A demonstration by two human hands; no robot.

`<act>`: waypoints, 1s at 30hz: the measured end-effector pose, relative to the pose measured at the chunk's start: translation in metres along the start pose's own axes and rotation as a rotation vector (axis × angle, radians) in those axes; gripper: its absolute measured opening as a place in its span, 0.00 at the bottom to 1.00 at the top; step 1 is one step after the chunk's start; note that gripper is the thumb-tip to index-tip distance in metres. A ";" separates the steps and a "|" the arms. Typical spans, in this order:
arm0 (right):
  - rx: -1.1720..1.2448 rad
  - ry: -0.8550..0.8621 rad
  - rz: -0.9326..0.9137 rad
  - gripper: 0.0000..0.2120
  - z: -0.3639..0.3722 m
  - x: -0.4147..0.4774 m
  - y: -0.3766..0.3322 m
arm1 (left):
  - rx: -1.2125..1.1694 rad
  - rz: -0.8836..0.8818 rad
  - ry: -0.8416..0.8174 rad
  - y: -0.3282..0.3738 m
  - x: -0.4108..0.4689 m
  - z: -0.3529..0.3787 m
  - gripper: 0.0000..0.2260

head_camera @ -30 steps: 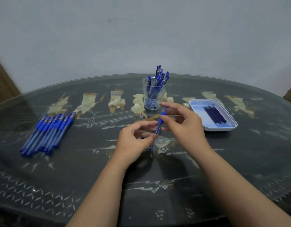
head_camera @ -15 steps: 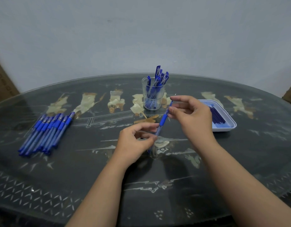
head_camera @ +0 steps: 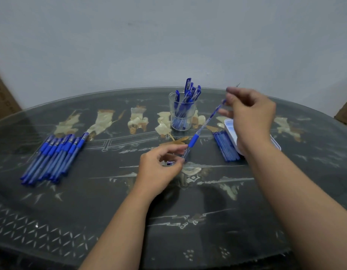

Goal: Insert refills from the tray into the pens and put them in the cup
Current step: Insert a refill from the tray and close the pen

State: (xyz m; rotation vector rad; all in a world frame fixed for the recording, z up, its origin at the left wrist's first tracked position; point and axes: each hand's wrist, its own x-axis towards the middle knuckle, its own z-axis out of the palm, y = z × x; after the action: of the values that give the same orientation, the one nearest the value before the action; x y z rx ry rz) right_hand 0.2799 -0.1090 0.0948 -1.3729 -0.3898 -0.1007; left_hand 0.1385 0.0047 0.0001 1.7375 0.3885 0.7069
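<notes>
A pen (head_camera: 193, 141) w/ a blue grip is held slanted above the middle of the worktop (head_camera: 51, 211), approx. midway btwn its near and far edges. The left hand (head_camera: 159, 168) pinches the pen's lower, clear end. The right hand (head_camera: 252, 117), raised toward the far right, pinches a thin refill (head_camera: 213, 114) that runs down into the grip end; its grey point shows above the fingers. The refill looks only partly in, so this pen isn't finished.

Done so far: a clear cup (head_camera: 181, 114) near the far edge, centre, holds several finished pens (head_camera: 190, 90) standing on end.

Left to do: approx. ten loose pens (head_camera: 51, 156) lie in a row toward the left edge. A bundle of spare refills (head_camera: 226, 145) lies at the left side of the white tray (head_camera: 276, 148), toward the right edge; can't tell if they're in it or just beside it. Judged roughly a third done.

Vs. half a sec ago: the right hand is higher and further right, the hands are wider apart, and more refill shows btwn them. Left hand, cup and loose pens are unchanged.
</notes>
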 end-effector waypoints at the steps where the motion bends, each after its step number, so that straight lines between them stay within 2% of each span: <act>1: -0.002 0.019 -0.030 0.09 -0.001 0.007 -0.004 | 0.005 0.012 0.036 0.000 0.000 -0.001 0.17; 4: -0.051 -0.001 -0.066 0.11 -0.007 0.025 -0.009 | -0.005 0.040 0.163 0.002 0.001 -0.003 0.17; 8: -0.380 -0.196 0.069 0.15 -0.015 0.032 0.019 | -0.089 -0.005 0.297 0.000 0.005 -0.007 0.16; 12: -0.668 -0.321 0.115 0.09 -0.017 0.036 0.056 | -0.070 -0.015 0.297 -0.003 0.005 -0.006 0.17; 17: -0.851 -0.413 0.118 0.08 -0.011 0.049 0.074 | -0.053 -0.012 0.282 -0.003 0.006 -0.006 0.18; 30: -0.987 -0.484 0.089 0.06 -0.010 0.058 0.096 | -0.033 0.006 0.271 -0.006 0.009 -0.005 0.18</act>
State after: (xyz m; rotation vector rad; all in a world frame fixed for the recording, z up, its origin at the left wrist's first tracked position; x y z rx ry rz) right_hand 0.3639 -0.0897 0.0226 -2.4004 -0.7333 0.1415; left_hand 0.1429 0.0157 -0.0026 1.6157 0.5543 0.9523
